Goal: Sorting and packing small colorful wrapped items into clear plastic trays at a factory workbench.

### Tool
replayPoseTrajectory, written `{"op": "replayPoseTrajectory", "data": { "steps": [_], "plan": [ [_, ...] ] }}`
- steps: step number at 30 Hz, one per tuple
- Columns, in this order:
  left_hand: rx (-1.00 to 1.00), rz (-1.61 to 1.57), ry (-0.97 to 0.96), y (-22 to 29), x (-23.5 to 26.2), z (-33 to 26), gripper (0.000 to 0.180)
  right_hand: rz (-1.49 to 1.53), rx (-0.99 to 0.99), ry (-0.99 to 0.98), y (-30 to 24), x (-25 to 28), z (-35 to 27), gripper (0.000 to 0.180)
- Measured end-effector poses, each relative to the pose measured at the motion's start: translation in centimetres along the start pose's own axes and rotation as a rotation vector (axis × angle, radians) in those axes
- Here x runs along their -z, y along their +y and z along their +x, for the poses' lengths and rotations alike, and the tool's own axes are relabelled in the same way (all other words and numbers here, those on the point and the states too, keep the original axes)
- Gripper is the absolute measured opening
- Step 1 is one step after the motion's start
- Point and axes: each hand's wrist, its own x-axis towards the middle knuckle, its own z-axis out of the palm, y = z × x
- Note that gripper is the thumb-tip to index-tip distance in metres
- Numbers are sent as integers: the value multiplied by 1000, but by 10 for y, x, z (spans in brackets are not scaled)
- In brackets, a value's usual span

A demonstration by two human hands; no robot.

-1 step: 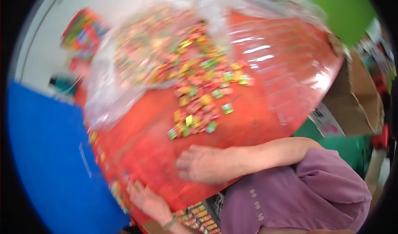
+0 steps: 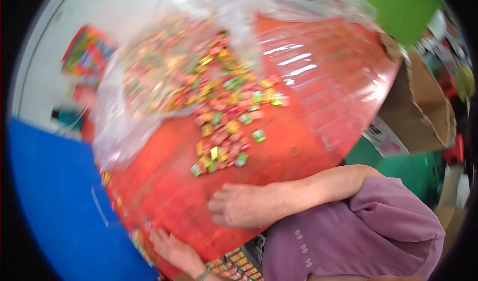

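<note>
My right hand (image 2: 239,205) rests palm down on the red tabletop (image 2: 289,156), fingers out toward the left, with nothing seen in it. Just beyond it lies a loose pile of small wrapped sweets (image 2: 224,116) in red, yellow, orange and green. They trail out of a big clear plastic bag (image 2: 119,141) that holds many more. Near the table's lower left edge, my left hand (image 2: 174,251) has its fingers stretched out, and a band circles its wrist. Several sweets (image 2: 142,246) lie along the edge beside those fingers. Both hands look empty.
A clear ridged plastic tray (image 2: 318,71) lies at the far right. Rows of sweets in a tray (image 2: 236,266) show below the table edge. An open cardboard box (image 2: 428,101) stands at the right. A blue panel (image 2: 64,196) borders the left; a colourful packet (image 2: 88,54) sits far left.
The whole view has shifted a little, so the table, sweets and bag appear slightly further left and lower. Both hands keep about the same pose on the table.
</note>
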Motion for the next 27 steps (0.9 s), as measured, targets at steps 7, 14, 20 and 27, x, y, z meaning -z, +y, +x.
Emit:
{"op": "replayPoseTrajectory", "data": {
  "steps": [7,14,20,27],
  "plan": [
    [11,-293,16,37,31,28,45,168,-282,-73,-3,37,-106,30],
    [-3,-171,50,26,22,31,40,-222,-607,416,-3,76,-207,19],
    [-119,-417,36,85,21,24,41,-471,-874,360,4,75,-244,52],
    [-457,-702,-165,210,36,16,51,-380,-892,211,11,51,-244,69]
  ]
}}
